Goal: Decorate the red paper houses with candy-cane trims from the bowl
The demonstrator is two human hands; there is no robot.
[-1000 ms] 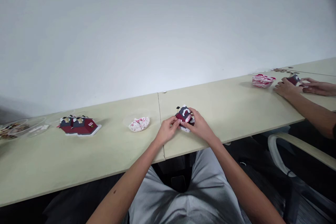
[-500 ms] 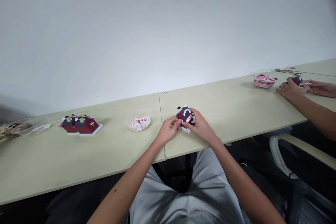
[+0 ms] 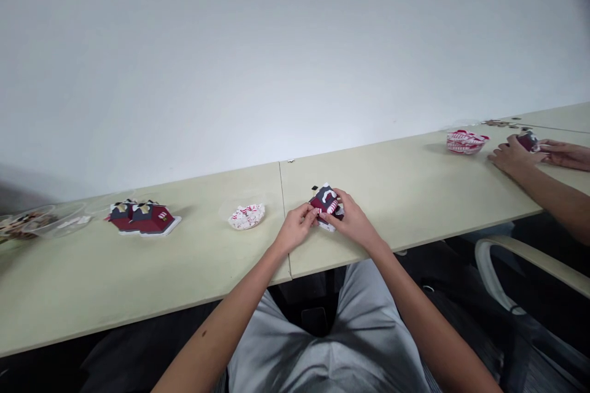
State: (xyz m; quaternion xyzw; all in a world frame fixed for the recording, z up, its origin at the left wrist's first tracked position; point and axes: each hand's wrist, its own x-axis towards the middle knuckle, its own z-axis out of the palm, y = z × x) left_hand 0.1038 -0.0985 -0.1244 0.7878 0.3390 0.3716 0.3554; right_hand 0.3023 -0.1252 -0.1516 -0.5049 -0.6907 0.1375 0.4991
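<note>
A small toy house [image 3: 321, 198] with dark red walls, a grey roof and white snow-like trim is on the table in front of me. My right hand [image 3: 353, 219] is wrapped round its right side, thumb toward the front. A red-and-white striped piece [image 3: 332, 206] shows on the house near that thumb. At the house's lower left, my left hand [image 3: 297, 225] is closed in a pinch against the red wall; whatever lies between its fingertips is too small to make out. Just behind the house lies a small black piece [image 3: 314, 188].
To the left, a clear bowl [image 3: 246, 216] contains red-and-white bits. Farther left are finished-looking houses [image 3: 145, 219] and clear containers [image 3: 69, 225]. At right, another person's hands [image 3: 511, 155] hold a similar house near a bowl of striped pieces [image 3: 465, 142]. A wall borders the table's back.
My hands and the house stay nearly in place, with only slight finger movement. The other person's house has tilted a little in their hands.
</note>
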